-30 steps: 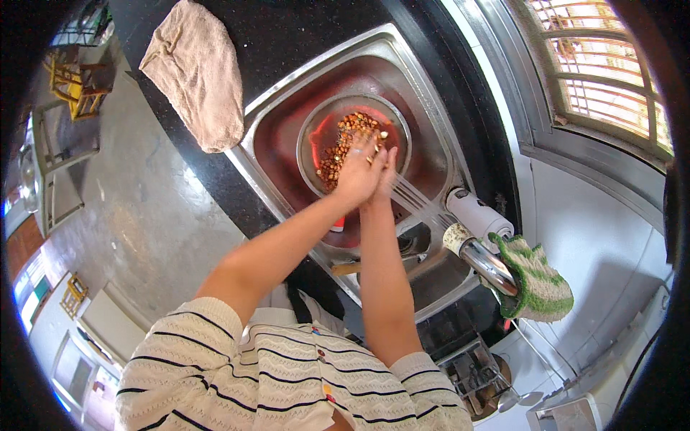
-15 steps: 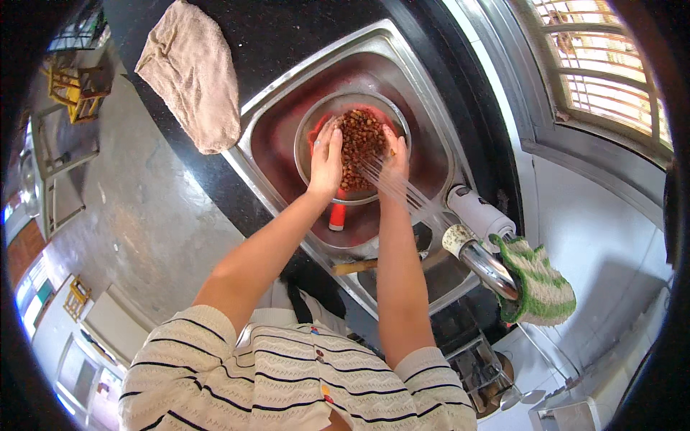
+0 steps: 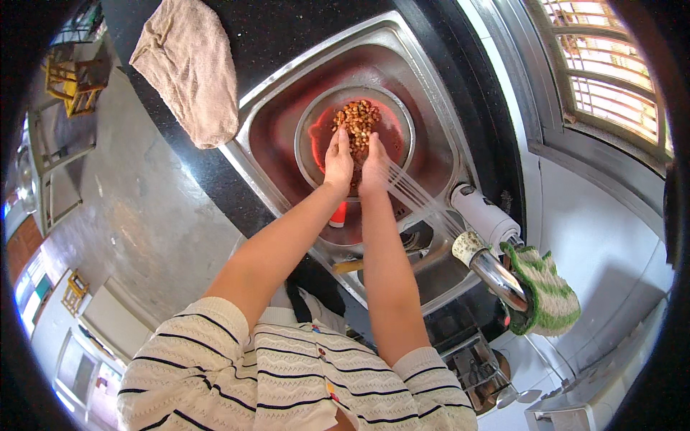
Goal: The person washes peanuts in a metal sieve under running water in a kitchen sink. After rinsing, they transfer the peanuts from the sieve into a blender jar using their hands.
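Observation:
A round metal pan or strainer with a red handle sits in the sink; which kind it is, I cannot tell. Small brown bean- or nut-like pieces are heaped in it, amid reddish wet. My left hand is against the heap's near left side, fingers stretched and close together. Opposite it, my right hand lies along the right side, fingers likewise straight. Several pieces lie between and beyond the fingertips; both palms are partly hidden. Thin water streams fall beside my right hand.
The steel sink is set in a black counter. At right, a curved faucet carries a green-white knitted cloth, near a white cylinder. A beige towel lies upper left. A wooden handle crosses the smaller basin.
Both hands have drawn closer together and toward me within the pan. The heap between them has shifted, with lighter pieces now on top at the far side.

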`<state>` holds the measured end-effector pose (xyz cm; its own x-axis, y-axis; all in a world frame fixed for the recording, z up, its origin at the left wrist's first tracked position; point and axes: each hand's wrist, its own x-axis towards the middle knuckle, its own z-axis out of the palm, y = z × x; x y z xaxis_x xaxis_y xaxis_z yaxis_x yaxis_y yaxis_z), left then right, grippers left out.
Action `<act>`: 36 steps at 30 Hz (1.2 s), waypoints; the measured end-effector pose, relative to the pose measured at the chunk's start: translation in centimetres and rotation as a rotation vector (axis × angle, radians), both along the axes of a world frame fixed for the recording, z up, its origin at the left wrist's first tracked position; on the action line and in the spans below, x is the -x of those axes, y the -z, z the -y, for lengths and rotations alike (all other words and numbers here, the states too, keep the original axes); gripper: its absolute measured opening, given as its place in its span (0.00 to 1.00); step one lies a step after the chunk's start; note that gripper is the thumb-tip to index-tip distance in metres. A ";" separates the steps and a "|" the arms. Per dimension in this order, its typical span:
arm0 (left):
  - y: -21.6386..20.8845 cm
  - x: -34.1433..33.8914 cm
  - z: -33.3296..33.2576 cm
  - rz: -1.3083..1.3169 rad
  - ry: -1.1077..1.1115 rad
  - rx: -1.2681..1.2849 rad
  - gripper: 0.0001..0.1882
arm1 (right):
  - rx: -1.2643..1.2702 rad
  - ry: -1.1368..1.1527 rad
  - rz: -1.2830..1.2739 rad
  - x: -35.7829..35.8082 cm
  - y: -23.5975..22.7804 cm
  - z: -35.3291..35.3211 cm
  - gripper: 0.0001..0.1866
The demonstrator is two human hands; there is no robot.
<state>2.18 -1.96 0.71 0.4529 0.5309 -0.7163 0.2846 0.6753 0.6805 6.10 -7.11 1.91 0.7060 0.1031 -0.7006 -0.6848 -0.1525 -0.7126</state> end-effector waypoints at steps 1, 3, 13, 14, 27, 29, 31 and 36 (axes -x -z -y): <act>-1.7 -0.4 -0.5 -0.052 0.006 0.089 0.33 | -0.057 0.007 0.016 0.5 1.3 0.1 0.28; 3.4 0.7 -0.6 0.096 0.039 0.210 0.27 | 0.001 -0.076 0.211 2.1 0.2 -0.8 0.23; -1.0 0.4 0.3 0.227 0.057 0.314 0.24 | -0.164 -0.012 0.304 2.2 -1.1 -0.2 0.20; -1.0 0.4 0.4 0.221 0.046 0.310 0.24 | -0.191 -0.007 0.285 2.1 -2.0 -0.7 0.20; -2.2 0.1 -0.5 0.235 0.018 0.341 0.22 | -0.208 0.049 0.294 4.0 -2.3 -0.2 0.14; -2.1 -0.3 -0.2 0.300 -0.033 0.329 0.20 | -0.199 0.148 0.338 3.4 -1.5 -0.3 0.12; -1.4 -0.2 -0.2 0.330 -0.126 0.478 0.20 | -0.267 0.289 0.371 2.9 -1.3 -0.5 0.09; -0.5 0.2 -0.7 0.395 -0.289 0.695 0.19 | -0.510 0.482 0.017 1.2 -0.4 0.5 0.11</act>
